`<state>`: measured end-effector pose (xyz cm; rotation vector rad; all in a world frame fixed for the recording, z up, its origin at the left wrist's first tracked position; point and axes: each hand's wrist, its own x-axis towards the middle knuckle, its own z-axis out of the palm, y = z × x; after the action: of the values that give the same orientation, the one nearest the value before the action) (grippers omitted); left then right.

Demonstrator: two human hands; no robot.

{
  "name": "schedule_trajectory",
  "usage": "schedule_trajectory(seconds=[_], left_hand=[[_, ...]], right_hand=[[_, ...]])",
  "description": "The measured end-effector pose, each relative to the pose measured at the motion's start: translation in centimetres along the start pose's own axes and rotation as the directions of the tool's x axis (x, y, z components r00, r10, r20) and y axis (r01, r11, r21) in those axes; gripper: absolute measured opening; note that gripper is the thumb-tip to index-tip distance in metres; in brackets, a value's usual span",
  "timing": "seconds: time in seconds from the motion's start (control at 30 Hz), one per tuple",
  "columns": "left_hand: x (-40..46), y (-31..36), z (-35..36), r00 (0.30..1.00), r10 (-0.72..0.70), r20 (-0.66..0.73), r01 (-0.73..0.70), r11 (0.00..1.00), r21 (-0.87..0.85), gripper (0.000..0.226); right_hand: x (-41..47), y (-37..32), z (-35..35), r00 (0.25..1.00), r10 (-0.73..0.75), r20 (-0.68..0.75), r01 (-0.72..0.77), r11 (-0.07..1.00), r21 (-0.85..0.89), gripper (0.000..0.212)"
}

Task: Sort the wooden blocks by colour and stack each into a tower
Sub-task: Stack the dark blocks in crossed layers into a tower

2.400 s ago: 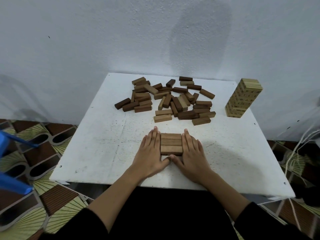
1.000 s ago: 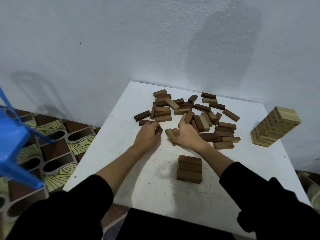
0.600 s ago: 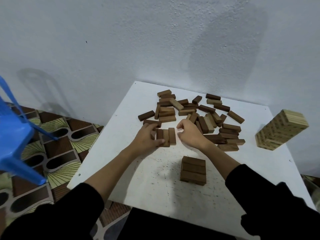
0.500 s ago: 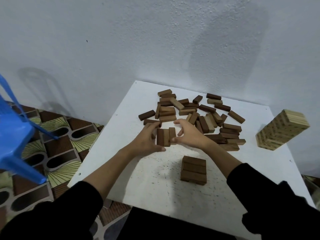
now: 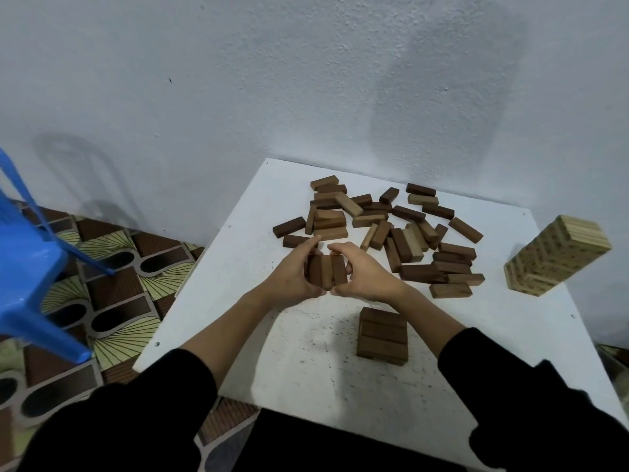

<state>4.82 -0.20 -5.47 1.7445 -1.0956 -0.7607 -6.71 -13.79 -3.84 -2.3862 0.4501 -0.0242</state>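
Observation:
Three brown blocks (image 5: 327, 271) lie side by side as a row, gripped between my left hand (image 5: 295, 273) and my right hand (image 5: 361, 273), near the front of the loose pile. A low brown stack (image 5: 382, 332) stands on the white table (image 5: 306, 362), to the right of my hands and nearer to me. A scattered pile of dark and mid-brown blocks (image 5: 391, 226) lies behind my hands. At the right edge stands a finished pale wooden tower (image 5: 554, 255).
A blue plastic chair (image 5: 23, 267) stands on the patterned floor at the left. The table meets a white wall at the back. My black sleeves cover the table's near edge.
My hands left the low stack, reached into the pile, gathered three blocks into a row and now squeeze it from both sides. The camera has shifted left.

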Motion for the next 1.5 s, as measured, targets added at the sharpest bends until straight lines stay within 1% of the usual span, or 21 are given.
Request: schedule_trajectory(seconds=[0.2,0.4,0.57,0.67,0.73,0.8,0.9,0.97,1.07,1.27,1.4,1.5], left_hand=[[0.3,-0.6,-0.2,1.0,-0.006,0.011,0.006,0.999,0.036,0.101],[0.6,-0.3,-0.3,0.999,-0.029,0.022,0.027,0.997,0.076,0.101],[1.3,1.2,-0.6,0.998,0.061,0.022,-0.064,0.98,0.19,0.111],[0.9,2.7,0.2,0.992,0.126,0.027,-0.128,0.966,0.226,0.105],[0.1,3.7,0.9,0.983,0.179,0.031,-0.181,0.959,0.217,0.103],[-0.7,4.5,1.9,0.978,0.203,0.056,-0.21,0.954,0.215,0.103],[-2.0,5.5,3.4,0.976,0.172,0.134,-0.2,0.952,0.232,0.105],[-2.7,5.8,4.4,0.973,0.149,0.177,-0.191,0.951,0.245,0.105],[-3.5,5.7,5.4,0.971,0.106,0.215,-0.16,0.954,0.252,0.104],[-4.7,5.5,6.5,0.97,0.057,0.237,-0.118,0.961,0.251,0.104],[-4.8,5.2,6.7,0.97,0.064,0.235,-0.123,0.961,0.246,0.104],[-4.9,5.0,6.6,0.968,0.071,0.239,-0.132,0.96,0.248,0.107]], right_hand=[[0.1,0.5,-0.1,1.0,0.013,0.025,-0.014,0.999,0.039,0.093],[0.1,0.0,0.0,1.0,0.013,0.008,-0.014,0.999,0.038,0.091],[-1.5,-1.3,-2.1,0.997,-0.037,-0.063,0.042,0.996,0.081,0.083],[-3.5,-1.6,-3.7,0.994,-0.069,-0.082,0.072,0.997,0.038,0.084],[-5.2,-1.7,-4.3,0.995,-0.033,-0.09,0.034,0.999,0.007,0.086],[-7.0,-1.6,-4.6,0.995,0.004,-0.098,-0.006,1.0,-0.02,0.089],[-9.6,-0.7,-4.2,0.992,0.037,-0.122,-0.043,0.998,-0.041,0.094],[-11.0,0.0,-3.5,0.987,0.052,-0.154,-0.067,0.993,-0.094,0.097],[-12.2,0.7,-2.3,0.982,0.061,-0.181,-0.086,0.987,-0.137,0.097],[-13.4,1.3,-1.3,0.986,0.043,-0.161,-0.059,0.994,-0.092,0.103],[-13.8,1.6,-1.0,0.988,0.027,-0.153,-0.033,0.999,-0.04,0.101],[-13.8,1.9,-0.9,0.989,0.017,-0.146,-0.022,0.999,-0.032,0.105]])
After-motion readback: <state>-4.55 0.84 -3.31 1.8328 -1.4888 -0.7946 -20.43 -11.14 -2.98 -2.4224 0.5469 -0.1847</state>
